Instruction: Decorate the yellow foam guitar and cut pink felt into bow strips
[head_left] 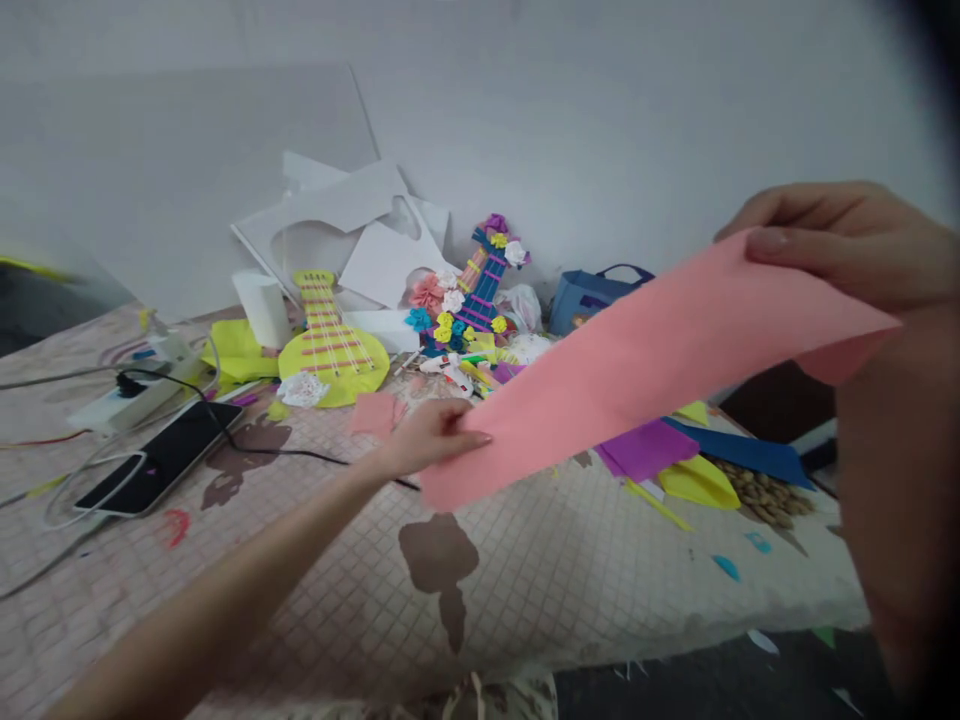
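Observation:
A long strip of pink crepe paper (600,370) stretches slantwise above the table, rising to the right. My left hand (431,438) pinches its lower left end between thumb and fingers. At the upper right, my right hand (847,240) grips the strip near its other end, thumb in front. A corner of the paper folds down beyond my right thumb. Behind my left hand, a small pink paper piece (373,412) lies on the table. A white glue gun (448,372) rests just past the strip.
A yellow paper guitar (334,350) and a blue guitar with paper flowers (484,285) stand at the back. White board offcuts (390,250) lean on the wall. A phone (165,458), power strip (135,395) and cables occupy the left. Purple paper (649,450) and peanuts (772,492) lie right.

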